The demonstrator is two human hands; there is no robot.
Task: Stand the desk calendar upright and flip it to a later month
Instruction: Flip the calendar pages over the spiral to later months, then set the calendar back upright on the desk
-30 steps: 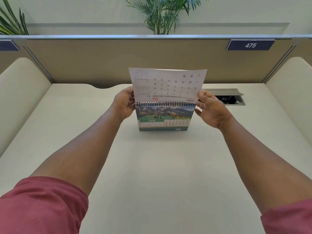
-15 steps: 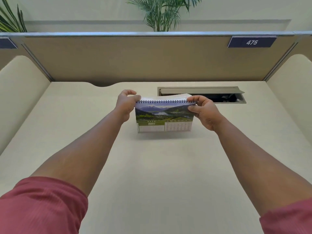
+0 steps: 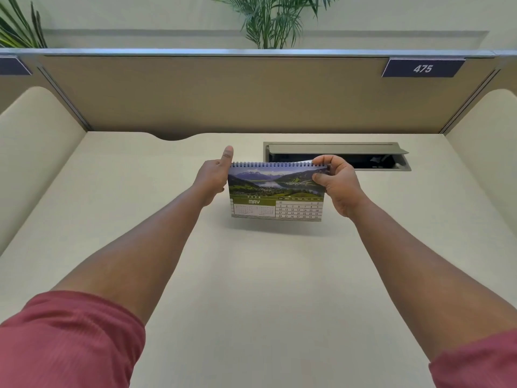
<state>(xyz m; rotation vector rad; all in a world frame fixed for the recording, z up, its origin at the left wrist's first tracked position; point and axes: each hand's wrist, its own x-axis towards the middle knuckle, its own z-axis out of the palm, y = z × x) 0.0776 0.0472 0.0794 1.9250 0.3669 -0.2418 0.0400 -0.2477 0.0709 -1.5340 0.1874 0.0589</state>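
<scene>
Calendar position: desk calendar [image 3: 277,191] stands upright on the desk [image 3: 251,289], toward the back edge and roughly midway between the side edges, its picture face turned to the person.
Left hand: left hand [image 3: 211,177] sits against the calendar's left edge, thumb raised clear above the spiral; whether the hidden fingers press the back I cannot tell. It looks like a brace to stop the stand sliding.
Right hand: right hand [image 3: 337,180] pinches the top right corner at the spiral binding [image 3: 275,164], thumb in front, fingers curled over; the grip suits lifting a sheet over the wire.
Readable page: "MAY" in white on an olive band, "2026" above it, a date grid running to 31, and a lake-and-mountain photograph.
Other writing: blue plate [image 3: 423,68] on the partition reads "475".
Behind: cable hatch [image 3: 337,156] lies open near the back edge.
Judgement: standing appears done; the flip to a later month is not yet finished.
</scene>
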